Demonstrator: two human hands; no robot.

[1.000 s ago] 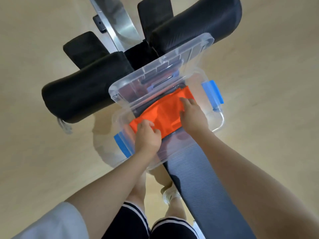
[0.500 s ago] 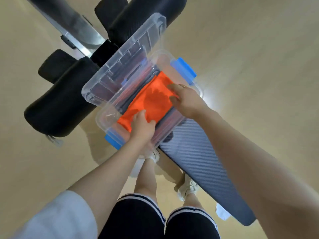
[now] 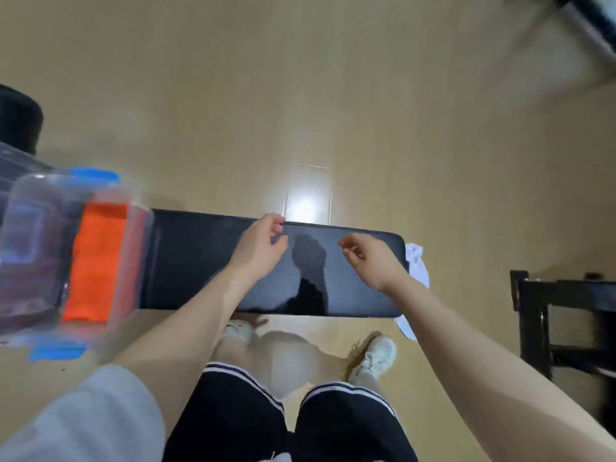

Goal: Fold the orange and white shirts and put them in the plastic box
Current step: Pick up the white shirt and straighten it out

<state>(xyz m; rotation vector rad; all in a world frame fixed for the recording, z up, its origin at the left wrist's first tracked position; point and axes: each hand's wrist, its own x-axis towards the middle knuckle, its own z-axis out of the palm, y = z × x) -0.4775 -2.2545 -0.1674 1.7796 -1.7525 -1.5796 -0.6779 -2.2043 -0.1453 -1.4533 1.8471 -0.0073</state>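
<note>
Both my left hand and right hand are hovering loosely curled over the bench pad, holding nothing. The orange shirt is sitting folded in the plastic box, well off to the left of my left hand, and the white shirt is hanging just beyond my right hand.

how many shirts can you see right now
2: the orange shirt lies folded in the plastic box at left; the white shirt hangs off the bench's right end, partly hidden. Others may be hidden.

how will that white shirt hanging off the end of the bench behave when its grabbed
The white shirt droops over the bench end in soft folds, so it is likely floppy and light. It will probably sag from one hand; both empty hands would steady it.
</note>
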